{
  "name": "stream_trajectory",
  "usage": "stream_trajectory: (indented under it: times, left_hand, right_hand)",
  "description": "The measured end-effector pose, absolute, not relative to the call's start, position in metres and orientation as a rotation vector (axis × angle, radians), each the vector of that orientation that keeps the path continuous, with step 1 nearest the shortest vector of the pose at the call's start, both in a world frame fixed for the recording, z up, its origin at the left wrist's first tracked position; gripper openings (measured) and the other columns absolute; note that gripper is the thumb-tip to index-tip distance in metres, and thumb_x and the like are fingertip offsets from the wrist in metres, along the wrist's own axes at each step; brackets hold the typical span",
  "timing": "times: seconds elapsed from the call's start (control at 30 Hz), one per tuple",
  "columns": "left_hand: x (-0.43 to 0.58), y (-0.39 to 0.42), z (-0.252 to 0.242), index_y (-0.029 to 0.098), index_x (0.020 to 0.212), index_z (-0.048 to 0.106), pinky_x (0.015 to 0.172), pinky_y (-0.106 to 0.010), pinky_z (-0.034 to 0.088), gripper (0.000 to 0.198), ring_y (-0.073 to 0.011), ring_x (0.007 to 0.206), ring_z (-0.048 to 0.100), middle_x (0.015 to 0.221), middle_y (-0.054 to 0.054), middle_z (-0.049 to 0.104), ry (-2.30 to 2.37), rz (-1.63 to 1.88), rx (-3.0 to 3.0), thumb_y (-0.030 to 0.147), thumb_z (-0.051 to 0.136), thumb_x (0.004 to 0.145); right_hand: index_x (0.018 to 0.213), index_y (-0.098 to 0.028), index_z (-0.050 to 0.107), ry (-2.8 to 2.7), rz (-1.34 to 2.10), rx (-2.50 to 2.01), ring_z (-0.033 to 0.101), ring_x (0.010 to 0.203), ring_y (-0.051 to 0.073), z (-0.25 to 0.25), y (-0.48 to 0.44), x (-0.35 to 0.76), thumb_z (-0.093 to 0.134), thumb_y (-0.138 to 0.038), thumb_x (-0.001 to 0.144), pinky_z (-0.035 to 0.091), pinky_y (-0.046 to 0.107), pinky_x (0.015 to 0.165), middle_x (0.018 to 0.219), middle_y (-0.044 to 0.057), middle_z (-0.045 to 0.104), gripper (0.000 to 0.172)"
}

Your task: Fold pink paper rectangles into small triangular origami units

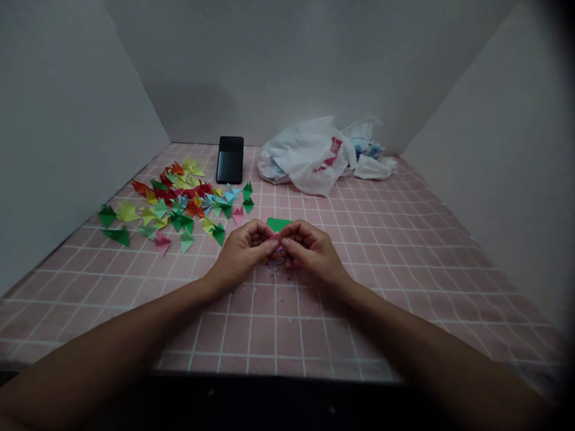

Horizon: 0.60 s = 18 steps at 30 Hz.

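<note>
Both hands meet over the middle of the table. My left hand (246,248) pinches a small piece of pink paper (277,237) between thumb and forefinger. My right hand (313,250) grips the same paper from the other side, thumb tips nearly touching. The fingers hide most of the paper, so its folded shape cannot be made out. Just behind the fingertips lies a green paper sheet (278,224), partly covered by the hands. Beneath them a small patterned item (275,261) shows, too hidden to name.
Many-coloured folded paper cranes (179,218) lie in a heap at the left. A black phone (230,159) rests behind them. White plastic bags (309,157) sit along the back wall. Tiny scraps (272,278) dot the pink checked tablecloth (404,257). Walls enclose the table's back and sides.
</note>
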<state>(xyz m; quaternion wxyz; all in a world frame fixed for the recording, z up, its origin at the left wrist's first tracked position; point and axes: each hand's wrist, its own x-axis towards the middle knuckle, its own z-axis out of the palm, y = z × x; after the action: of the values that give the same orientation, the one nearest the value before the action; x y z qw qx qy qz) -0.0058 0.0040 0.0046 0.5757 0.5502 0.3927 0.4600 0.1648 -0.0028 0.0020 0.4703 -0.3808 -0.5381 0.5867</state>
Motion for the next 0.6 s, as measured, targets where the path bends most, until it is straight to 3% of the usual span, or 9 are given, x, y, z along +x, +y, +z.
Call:
stream_trajectory:
  times: [0.6]
  left_hand:
    - [-0.007, 0.0041, 0.0019, 0.018, 0.085, 0.061, 0.061, -0.024, 0.054, 0.024, -0.0115, 0.062, 0.065, 0.072, 0.002, 0.067, 0.848, 1.019, 1.196, 0.031, 0.08, 0.077]
  right_hand:
    - [0.084, -0.02, 0.062, -1.233, 1.477, -0.921, 0.058, 0.054, 0.01, 0.0053, -0.0034, 0.1644, 0.075, -0.032, 0.077, 0.044, 0.021, 0.047, 0.066, -0.004, 0.063, 0.02]
